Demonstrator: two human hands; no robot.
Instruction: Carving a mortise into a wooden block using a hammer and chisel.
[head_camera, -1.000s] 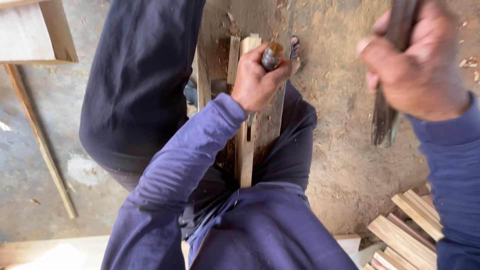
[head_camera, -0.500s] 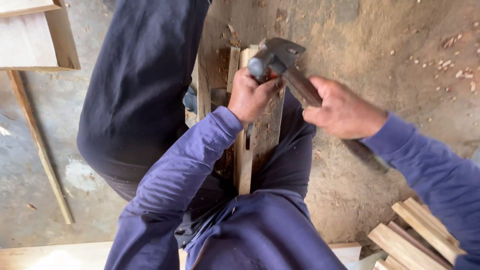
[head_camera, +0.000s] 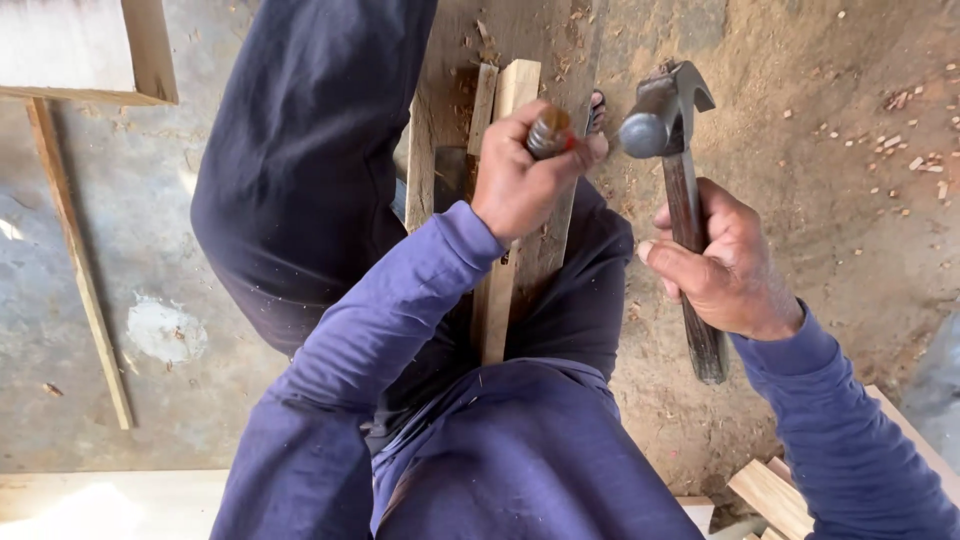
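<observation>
Right hand (head_camera: 728, 272) fingers clamped on hammer (head_camera: 668, 170) handle; head now drawn back right of chisel (head_camera: 548, 130), no longer striking. Left hand (head_camera: 525, 175) wraps worn-topped chisel, frame centre-top, over pale wood strip (head_camera: 505, 270).

Grey claw hammer (head_camera: 665, 110): dull worn metal head, dark matt handle. Pale wooden strip (head_camera: 505, 250): rough-sawn, dry. Chisel's battered wooden handle end (head_camera: 548, 130): frayed, reddish. Purple cloth sleeves (head_camera: 390, 310): matt. Floor (head_camera: 840, 200): dusty earth.
</observation>
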